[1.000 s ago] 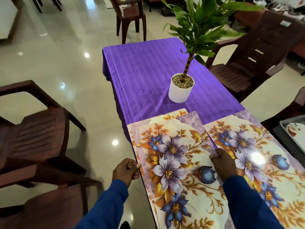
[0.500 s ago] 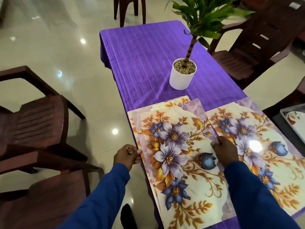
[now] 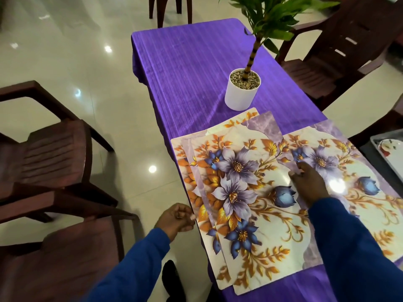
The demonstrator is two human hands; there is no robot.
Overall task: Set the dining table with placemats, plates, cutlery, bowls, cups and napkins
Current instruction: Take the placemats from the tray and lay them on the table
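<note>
A stack of floral placemats (image 3: 244,192), fanned slightly apart, lies on the near left of the purple-clothed table (image 3: 185,62). One more floral placemat (image 3: 359,171) lies flat to its right, partly under the stack's edge. My left hand (image 3: 177,217) pinches the stack's left edge, which overhangs the table side. My right hand (image 3: 307,184) has its fingers curled at the right edge of the top placemat, where it meets the single mat. Both sleeves are blue.
A white pot with a green plant (image 3: 242,94) stands just beyond the mats. Brown plastic chairs stand at the left (image 3: 54,153), near left (image 3: 65,258) and far right (image 3: 327,66). A grey tray holding a plate (image 3: 390,153) sits off the table's right side.
My view has tilted down and drawn closer. Both hands stay at the stack's two edges; the right hand's fingers have slid a little farther along the top mat's edge.
</note>
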